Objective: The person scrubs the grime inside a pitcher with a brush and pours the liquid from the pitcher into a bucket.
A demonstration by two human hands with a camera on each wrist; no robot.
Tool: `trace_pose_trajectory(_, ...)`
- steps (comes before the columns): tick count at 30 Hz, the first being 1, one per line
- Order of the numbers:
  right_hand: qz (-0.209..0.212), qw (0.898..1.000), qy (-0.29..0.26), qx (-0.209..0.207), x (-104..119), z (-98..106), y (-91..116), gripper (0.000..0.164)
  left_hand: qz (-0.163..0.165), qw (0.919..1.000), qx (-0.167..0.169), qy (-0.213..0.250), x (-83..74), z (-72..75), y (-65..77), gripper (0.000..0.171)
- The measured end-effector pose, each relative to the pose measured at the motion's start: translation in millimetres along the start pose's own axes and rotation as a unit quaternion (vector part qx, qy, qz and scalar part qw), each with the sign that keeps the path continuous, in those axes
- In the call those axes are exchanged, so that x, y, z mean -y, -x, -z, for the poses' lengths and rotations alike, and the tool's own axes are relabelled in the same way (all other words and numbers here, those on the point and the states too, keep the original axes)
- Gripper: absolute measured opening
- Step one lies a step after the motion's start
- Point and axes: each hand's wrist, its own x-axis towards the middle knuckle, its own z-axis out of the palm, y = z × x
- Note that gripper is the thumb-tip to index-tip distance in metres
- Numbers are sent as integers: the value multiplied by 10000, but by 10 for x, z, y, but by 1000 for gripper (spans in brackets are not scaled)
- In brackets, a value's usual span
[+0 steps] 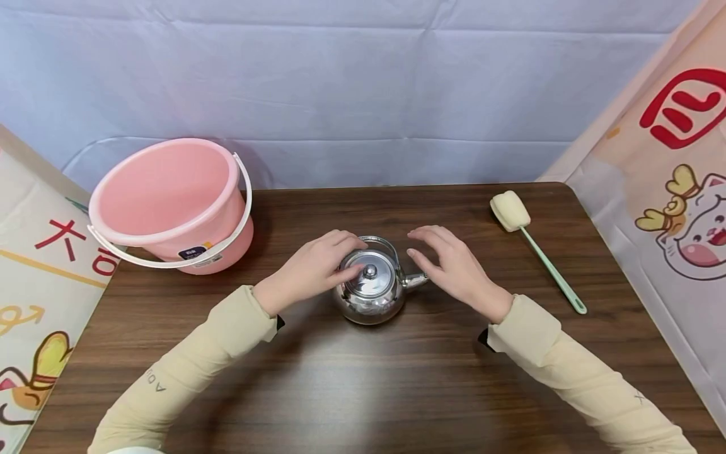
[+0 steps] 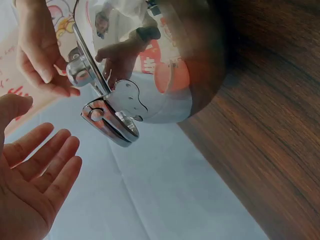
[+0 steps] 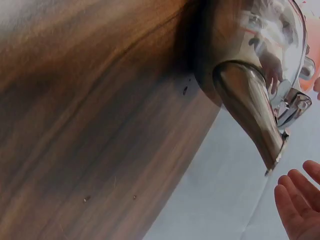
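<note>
A shiny metal kettle (image 1: 371, 309) stands upright on the table, its knobbed lid (image 1: 363, 288) on and its spout (image 3: 247, 107) to the right. The kettle's bail handle (image 2: 110, 122) is folded down toward the back. My left hand (image 1: 314, 268) hovers at the kettle's left side with its fingers loosely spread; the left wrist view shows a gap between its fingertips and the metal. Over by the spout is my right hand (image 1: 456, 268), fingers relaxed, holding nothing. In the right wrist view its fingertips are apart from the spout.
A pink bucket (image 1: 164, 239) with a white bail handle stands at the table's back left. At the right lies a sponge brush (image 1: 510, 211) with a long green handle. A pale cloth (image 1: 340, 94) hangs behind the wooden table (image 1: 363, 391), and printed sheets flank both sides.
</note>
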Motion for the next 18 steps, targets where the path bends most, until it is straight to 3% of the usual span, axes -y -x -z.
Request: trace_pose_trajectory(18, -197, 9992, -79, 333, 16, -132, 130, 20, -498, 9987, -85, -36, -65, -125, -39, 21)
